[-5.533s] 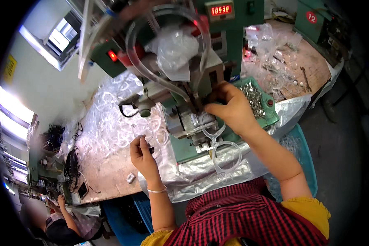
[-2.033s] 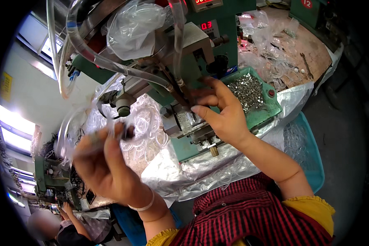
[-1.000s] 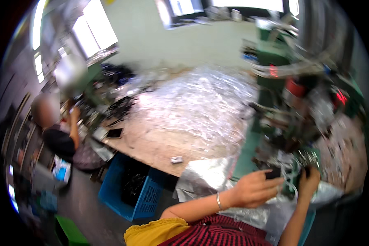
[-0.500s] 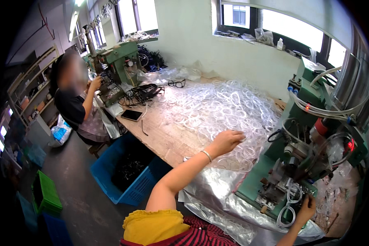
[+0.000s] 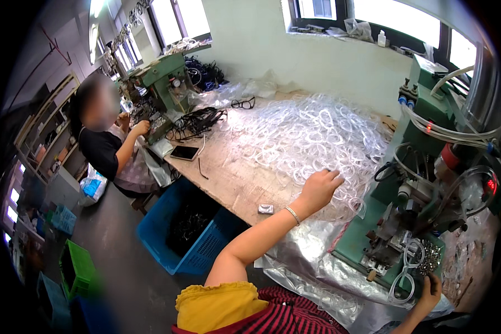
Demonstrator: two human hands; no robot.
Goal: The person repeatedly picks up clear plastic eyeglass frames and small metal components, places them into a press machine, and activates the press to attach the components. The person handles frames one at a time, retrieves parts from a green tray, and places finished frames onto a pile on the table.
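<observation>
Over the near right edge of a heap of clear plastic eyeglass frames, my left hand reaches out, palm down and open, holding nothing that shows. A clear eyeglass frame hangs at the front of a green bench machine, by its metal clamping parts. Just right of that frame lies a pile of small metal parts. My right hand is at the near edge of this pile, fingers bent together; anything between them is too small to make out.
A small white box sits beside my left forearm. Silvery sheeting covers the table's near edge. Further left are a phone, dark eyeglass frames and a blue basket on the floor. A co-worker works at another green machine.
My right hand has drawn back from over the metal parts toward me, uncovering them. My left hand stays over the heap's edge. The view has shifted, and the small white box now shows fully.
</observation>
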